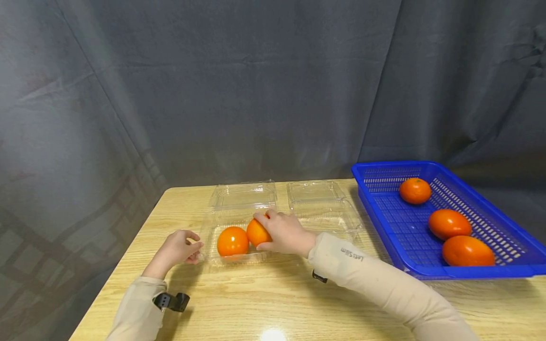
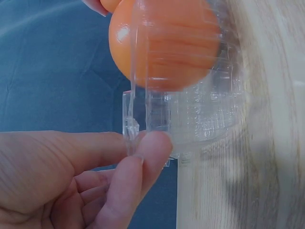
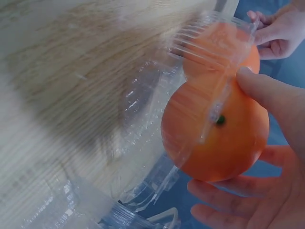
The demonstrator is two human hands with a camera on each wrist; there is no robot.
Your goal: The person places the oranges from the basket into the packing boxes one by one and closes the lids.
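My left hand [image 1: 181, 247] pinches the left edge of a clear plastic clamshell box [image 2: 202, 112] between thumb and finger. Its lid lies folded open toward the back. One orange [image 1: 232, 241] sits in the left part of the box. Beside it, my right hand [image 1: 287, 233] grips a second orange [image 3: 217, 129] from the right, thumb on one side and fingers on the other. This orange is in the right part of the box, touching or nearly touching the first. In the right wrist view its green stem spot shows.
Another open clear plastic box [image 1: 326, 219] stands to the right, partly behind the right hand. A blue plastic basket [image 1: 384, 232] at the right holds an orange [image 1: 415, 191] at the back and two more near its front. A grey curtain [image 1: 256, 94] hangs behind the wooden table [image 1: 256, 293].
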